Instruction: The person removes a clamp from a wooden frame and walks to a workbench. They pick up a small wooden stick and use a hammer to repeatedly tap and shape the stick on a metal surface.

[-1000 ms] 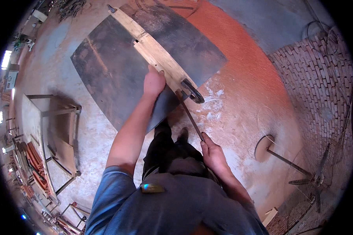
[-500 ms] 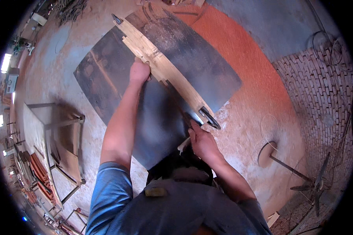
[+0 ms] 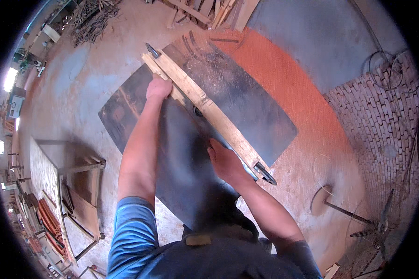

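A long pale wooden beam (image 3: pixel 205 104) runs diagonally over a dark sheet-like surface (image 3: pixel 260 111). Black metal pieces sit at the beam's far end (image 3: pixel 152 50) and near end (image 3: pixel 265 174). Along its left side lies a thinner wooden strip (image 3: pixel 178 96), partly in shadow. My left hand (image 3: pixel 159 87) is closed around this strip near its far end. Lower down, beside the beam, my right hand (image 3: pixel 228 162) has its fingers together at what appears to be the strip's shaded near end; the fingertips are partly hidden.
To the left stands a frame-legged table (image 3: pixel 46 162). A fan (image 3: pixel 375 228) with a round base is at the lower right, near stacked bricks (image 3: pixel 372 107). Wooden boards (image 3: pixel 214 14) lie at the far edge, and a stick pile (image 3: pixel 93 21) lies far left.
The view has shifted, showing more of the far floor. My right hand has moved left, away from the beam's near-end metal piece; my left hand sits nearer the strip's far end.
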The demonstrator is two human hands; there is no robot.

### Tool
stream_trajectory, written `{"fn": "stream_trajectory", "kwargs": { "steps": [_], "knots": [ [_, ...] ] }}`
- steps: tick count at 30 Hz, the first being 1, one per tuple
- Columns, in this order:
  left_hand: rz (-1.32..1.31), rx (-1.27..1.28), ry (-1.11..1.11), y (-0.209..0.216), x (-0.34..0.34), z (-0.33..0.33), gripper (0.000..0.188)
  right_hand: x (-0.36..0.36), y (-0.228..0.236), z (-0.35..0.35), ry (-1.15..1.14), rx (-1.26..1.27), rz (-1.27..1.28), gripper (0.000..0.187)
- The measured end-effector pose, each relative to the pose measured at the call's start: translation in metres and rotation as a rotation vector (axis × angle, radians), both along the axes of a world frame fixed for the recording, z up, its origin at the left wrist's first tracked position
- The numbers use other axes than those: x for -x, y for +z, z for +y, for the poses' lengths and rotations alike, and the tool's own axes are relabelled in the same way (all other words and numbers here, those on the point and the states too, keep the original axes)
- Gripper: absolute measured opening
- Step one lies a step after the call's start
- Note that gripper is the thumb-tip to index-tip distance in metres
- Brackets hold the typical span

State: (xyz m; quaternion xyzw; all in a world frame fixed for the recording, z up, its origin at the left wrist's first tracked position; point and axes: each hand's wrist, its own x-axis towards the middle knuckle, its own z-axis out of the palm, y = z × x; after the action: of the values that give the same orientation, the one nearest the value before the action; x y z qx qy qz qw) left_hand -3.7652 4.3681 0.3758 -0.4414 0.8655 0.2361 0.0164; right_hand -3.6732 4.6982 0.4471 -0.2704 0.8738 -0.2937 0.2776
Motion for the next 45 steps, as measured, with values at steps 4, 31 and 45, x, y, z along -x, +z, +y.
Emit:
{"fn": "stream_trajectory", "kwargs": {
  "steps": [4, 31, 45],
  "knots": [
    [-0.142, -0.185, 0.005, 0.042, -0.004, 0.004, 0.056, 0.001, 0.020, -0.010, 0.000, -0.063, -0.163, 0.042],
    [0.231, -0.367, -0.113, 0.012, -0.140, 0.334, 0.044, -0.162, 0.045, 0.357, -0.390, 0.097, -0.356, 0.042],
    [0.267, -0.422, -0.040, 0.025, -0.132, 0.324, 0.042, -0.124, 0.041, 0.313, -0.228, 0.009, -0.191, 0.042]
  ]
}}
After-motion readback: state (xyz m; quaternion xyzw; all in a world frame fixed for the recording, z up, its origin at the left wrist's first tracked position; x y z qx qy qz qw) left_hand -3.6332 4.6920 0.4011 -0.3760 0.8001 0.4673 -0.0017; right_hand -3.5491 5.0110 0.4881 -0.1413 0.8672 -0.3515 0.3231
